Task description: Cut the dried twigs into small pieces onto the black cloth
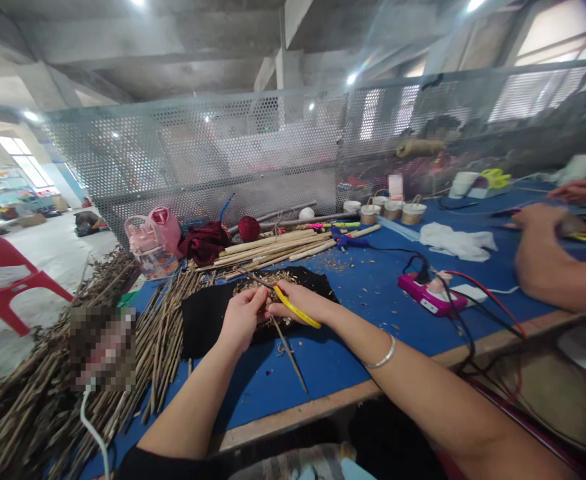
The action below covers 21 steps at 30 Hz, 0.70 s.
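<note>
In front of me my left hand (245, 315) is closed, gripping a thin brown stick (291, 357) that runs slantwise between my hands toward the table's front edge. My right hand (300, 301) is wrapped round a yellow-handled tool (299, 311), whose working end is hidden by the fingers; its kind cannot be made out. Both hands meet close together over a black cloth (200, 317) strewn with pale shavings (283, 275). Peeled, light sticks (273, 245) are bundled just behind the cloth. Many unpeeled sticks (165, 340) are heaped to its left.
Pink bottles (145, 247), a dark red yarn ball (249, 229) and a blue glue gun (345, 240) line the back, before a perforated metal screen (223, 160). A magenta power strip (430, 293) with cables sits right. Another person's arm (547, 267) rests at far right.
</note>
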### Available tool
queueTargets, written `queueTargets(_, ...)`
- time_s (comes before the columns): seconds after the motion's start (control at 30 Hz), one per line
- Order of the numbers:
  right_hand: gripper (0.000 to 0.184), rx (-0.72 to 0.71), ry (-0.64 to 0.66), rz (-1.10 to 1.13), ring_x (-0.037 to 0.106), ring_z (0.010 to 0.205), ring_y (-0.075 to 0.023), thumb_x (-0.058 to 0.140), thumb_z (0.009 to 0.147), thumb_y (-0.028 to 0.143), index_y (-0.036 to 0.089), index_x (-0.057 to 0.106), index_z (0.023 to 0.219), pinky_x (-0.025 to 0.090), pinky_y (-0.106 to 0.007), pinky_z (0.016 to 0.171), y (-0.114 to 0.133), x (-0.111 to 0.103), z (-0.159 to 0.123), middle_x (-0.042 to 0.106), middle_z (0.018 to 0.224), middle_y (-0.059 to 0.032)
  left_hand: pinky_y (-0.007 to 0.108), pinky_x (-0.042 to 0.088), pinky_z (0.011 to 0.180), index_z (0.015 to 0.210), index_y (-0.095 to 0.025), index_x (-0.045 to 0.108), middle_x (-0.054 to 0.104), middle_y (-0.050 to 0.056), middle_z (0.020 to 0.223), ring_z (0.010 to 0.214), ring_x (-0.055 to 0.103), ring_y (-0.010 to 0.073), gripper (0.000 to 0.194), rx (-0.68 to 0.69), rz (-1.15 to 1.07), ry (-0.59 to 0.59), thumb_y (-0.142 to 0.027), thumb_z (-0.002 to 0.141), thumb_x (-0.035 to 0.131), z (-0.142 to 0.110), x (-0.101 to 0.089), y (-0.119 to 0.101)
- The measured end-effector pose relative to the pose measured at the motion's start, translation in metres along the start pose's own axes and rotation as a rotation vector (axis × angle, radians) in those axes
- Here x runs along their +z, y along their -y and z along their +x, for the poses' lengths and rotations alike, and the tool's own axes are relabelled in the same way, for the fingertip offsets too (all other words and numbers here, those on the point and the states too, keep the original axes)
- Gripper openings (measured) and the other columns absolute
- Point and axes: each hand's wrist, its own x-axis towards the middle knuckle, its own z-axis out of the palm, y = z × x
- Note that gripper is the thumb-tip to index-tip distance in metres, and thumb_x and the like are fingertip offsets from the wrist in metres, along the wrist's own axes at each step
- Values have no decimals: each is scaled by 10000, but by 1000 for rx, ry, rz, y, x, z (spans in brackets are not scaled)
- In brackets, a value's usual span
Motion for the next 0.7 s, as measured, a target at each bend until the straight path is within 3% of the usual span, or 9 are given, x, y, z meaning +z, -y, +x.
queueTargets(0.43,519,115,-43,38,423,522,-102,523,672,673,157,544,726,279,-203,469,6,6,2,490,586,15,169,386,450,721,-110,653,563,-6,561,439,455,42,399,15,22,-73,-453,537,740,1,-1,-2)
queueTargets(0.7,511,69,-76,-168,491,599,-139,504,685,678,185,540,813,270,-219,507,-2,-1,2,572,710,-24,173,318,411,661,-118,645,476,-42,480,408,382,43,364,146,180,-136,-478,617,678,3,-4,1)
